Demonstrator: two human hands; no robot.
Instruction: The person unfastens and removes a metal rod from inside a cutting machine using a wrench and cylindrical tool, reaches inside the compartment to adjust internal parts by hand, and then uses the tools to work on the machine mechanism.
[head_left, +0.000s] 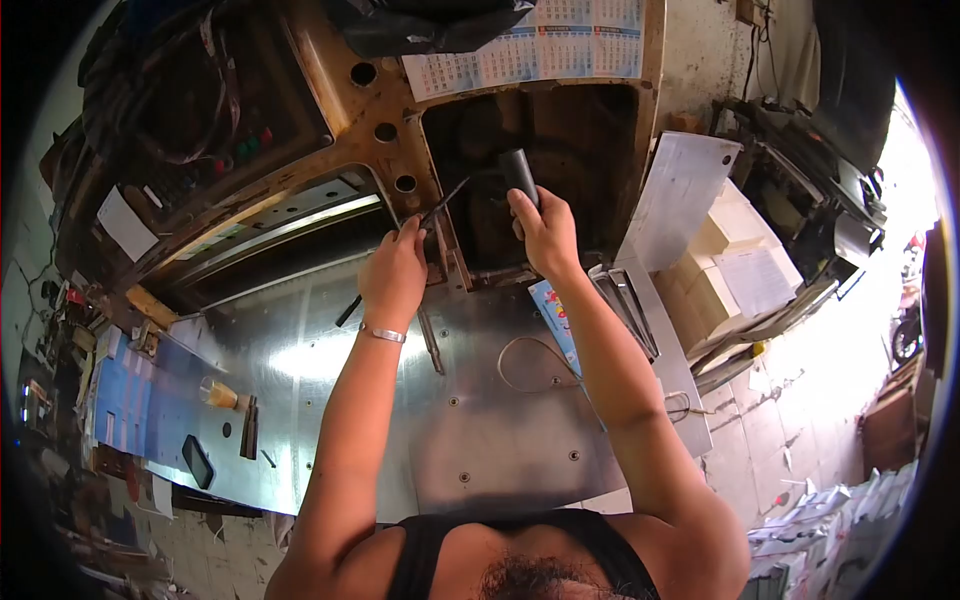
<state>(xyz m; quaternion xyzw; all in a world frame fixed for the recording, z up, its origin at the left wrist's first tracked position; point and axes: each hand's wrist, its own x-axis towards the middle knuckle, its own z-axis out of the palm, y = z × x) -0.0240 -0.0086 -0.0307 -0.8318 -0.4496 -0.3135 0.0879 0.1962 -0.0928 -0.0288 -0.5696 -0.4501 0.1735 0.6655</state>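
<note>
My left hand (393, 278), with a metal bracelet at the wrist, is closed around a thin dark rod (446, 200). The rod slants up to the right, and its other end sticks out below the hand. Held in my right hand (546, 236) is a dark grey cylinder (518, 172), tilted slightly, with the thumb along its side. Both hands are in front of a dark recess (590, 130) in a worn brown machine frame (385, 165). Below my left hand a narrow metal bar (431, 343) lies on the metal worktable (520, 430). The rod's exact kind is unclear.
On the table lie a phone (198, 461), a cup (218, 393), short dark rods (250, 428), a looped strap (520, 365) and a colourful packet (556, 320). Paper stacks (740, 260) stand at the right. A calendar sheet (530, 55) hangs above the recess.
</note>
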